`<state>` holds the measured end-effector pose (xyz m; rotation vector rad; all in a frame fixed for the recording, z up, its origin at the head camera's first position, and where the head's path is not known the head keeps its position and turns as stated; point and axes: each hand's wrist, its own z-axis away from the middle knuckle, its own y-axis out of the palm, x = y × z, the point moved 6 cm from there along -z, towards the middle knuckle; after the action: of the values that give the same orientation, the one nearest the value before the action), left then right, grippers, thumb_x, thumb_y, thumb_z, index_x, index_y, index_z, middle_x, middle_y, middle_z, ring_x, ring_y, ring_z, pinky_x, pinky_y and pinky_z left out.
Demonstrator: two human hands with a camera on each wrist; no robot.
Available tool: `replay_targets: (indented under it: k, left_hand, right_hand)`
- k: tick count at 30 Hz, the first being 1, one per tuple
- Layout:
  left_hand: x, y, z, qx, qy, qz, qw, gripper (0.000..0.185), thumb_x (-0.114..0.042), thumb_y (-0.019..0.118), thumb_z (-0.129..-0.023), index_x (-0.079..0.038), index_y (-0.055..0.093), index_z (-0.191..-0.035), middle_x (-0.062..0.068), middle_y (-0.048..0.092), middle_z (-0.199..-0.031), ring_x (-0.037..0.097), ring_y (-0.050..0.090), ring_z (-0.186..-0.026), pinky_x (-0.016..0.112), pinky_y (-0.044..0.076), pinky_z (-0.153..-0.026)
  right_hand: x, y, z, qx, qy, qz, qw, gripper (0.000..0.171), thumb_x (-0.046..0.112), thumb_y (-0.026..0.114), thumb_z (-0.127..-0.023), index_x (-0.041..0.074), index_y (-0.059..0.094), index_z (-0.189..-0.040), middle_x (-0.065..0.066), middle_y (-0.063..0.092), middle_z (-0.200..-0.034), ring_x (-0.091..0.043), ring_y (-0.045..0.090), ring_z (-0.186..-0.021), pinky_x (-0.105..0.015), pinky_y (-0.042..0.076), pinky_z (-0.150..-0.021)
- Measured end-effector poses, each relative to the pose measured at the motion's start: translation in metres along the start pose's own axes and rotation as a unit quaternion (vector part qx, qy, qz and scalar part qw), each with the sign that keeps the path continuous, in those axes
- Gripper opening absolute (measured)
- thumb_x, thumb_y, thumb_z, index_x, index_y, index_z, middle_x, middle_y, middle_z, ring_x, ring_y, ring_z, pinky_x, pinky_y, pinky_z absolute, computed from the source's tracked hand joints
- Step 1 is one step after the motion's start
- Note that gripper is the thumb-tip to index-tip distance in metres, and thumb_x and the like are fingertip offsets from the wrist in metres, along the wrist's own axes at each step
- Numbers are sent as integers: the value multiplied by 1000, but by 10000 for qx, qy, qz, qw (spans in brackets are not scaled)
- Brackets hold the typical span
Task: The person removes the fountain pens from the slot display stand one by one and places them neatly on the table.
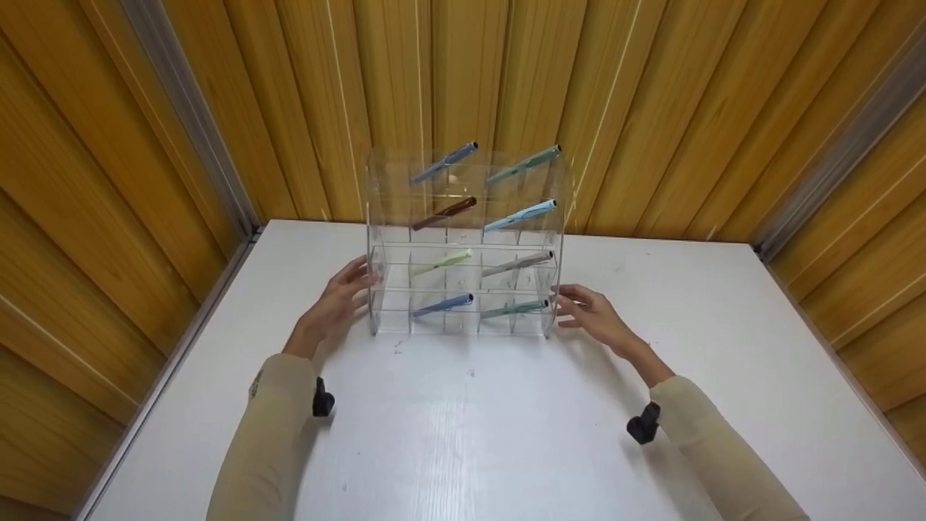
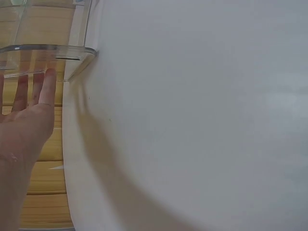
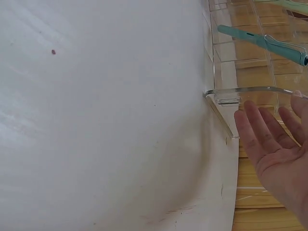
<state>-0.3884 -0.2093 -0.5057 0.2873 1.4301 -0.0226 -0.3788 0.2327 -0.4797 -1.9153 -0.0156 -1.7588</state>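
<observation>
A clear acrylic pen rack [image 1: 463, 246] stands upright near the table's far edge. Pens lean in it in two columns, among them a dark red pen [image 1: 445, 213], a light blue pen [image 1: 521, 215], a lime green pen [image 1: 443, 262] and a grey pen [image 1: 518, 263]. My left hand [image 1: 336, 307] is at the rack's left side panel [image 2: 48, 47], fingers extended towards it. On the opposite side, my right hand [image 1: 595, 317] has its thumb by the panel's edge and its fingers stretched along the side. A teal pen [image 3: 264, 43] shows close up in the right wrist view.
The rack stands on a white table [image 1: 470, 434]. Behind it rises a wall of yellow wood-look panels [image 1: 463, 72], with more panels at left and right. Metal posts [image 1: 195, 108] mark the corners. A small black device [image 1: 323, 399] sits at each wrist.
</observation>
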Motion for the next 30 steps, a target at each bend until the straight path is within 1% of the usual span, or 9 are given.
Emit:
replay_targets:
  k: [6,11,14,17,19,21,23,26,30]
  left_hand:
    - [0,5,-5,78,33,-120,9999,74,-21,60,-106,-11,20,-167,15,27,-170,34,30,-156,54,25,-130]
    - [-1,7,-7,199,6,104,9997,73,-26,57,-109,-13,16,-169,16,24,-171,37,27,-158,54,22,-131]
    - [-2,6,-7,257,-50,61,9996,71,-31,53,-111,-17,15,-169,15,23,-172,36,24,-160,53,20,-132]
    - [0,4,-8,207,-128,-13,9997,72,-35,54,-110,-19,16,-170,14,24,-172,34,25,-160,50,20,-132]
    - [2,2,-8,155,-105,2,9998,73,-35,56,-110,-19,16,-170,14,25,-172,34,26,-159,50,21,-132]
    - [5,1,-7,66,-116,-9,9999,75,-35,59,-108,-20,17,-169,13,28,-170,33,28,-158,49,22,-132]
    - [8,-1,-6,26,-124,-19,9999,74,-34,58,-109,-20,18,-169,13,31,-169,33,29,-158,50,22,-132]
    - [10,-1,-2,3,-154,-76,9999,73,-34,57,-109,-21,18,-169,12,31,-170,34,27,-159,51,21,-132]
    - [14,-1,1,-30,-177,-120,9998,70,-35,54,-110,-22,19,-169,12,29,-171,34,27,-159,51,20,-132]
  right_hand:
    - [1,-5,5,-120,39,91,9999,51,23,50,-112,-10,44,-150,-33,51,-149,-39,66,-125,-47,60,-100]
    - [9,-10,11,-372,-173,452,9981,45,20,52,-111,-10,52,-145,-33,60,-137,-41,71,-115,-38,65,-89]
    - [14,-12,15,-620,-189,507,9966,39,22,53,-111,-11,61,-132,-32,66,-123,-29,76,-103,-30,65,-81]
    - [17,-11,20,-682,-121,357,9970,40,25,51,-112,-12,65,-119,-28,68,-110,-16,76,-94,-26,64,-77]
    - [21,-7,24,-660,-119,257,9974,41,26,50,-112,-12,65,-118,-26,68,-107,-11,75,-92,-25,64,-77]
    - [25,-2,28,-646,-195,230,9975,38,24,53,-111,-10,65,-124,-26,69,-110,-14,76,-93,-26,64,-77]
    - [30,4,30,-620,-311,240,9973,37,21,58,-109,-8,62,-133,-29,68,-118,-19,77,-95,-25,64,-77]
    - [35,13,31,-606,-497,311,9964,42,15,67,-104,-5,60,-140,-29,67,-126,-28,77,-98,-25,64,-77]
    - [36,24,30,-641,-695,393,9947,49,9,73,-98,-8,58,-142,-29,64,-135,-28,76,-97,-26,64,-77]
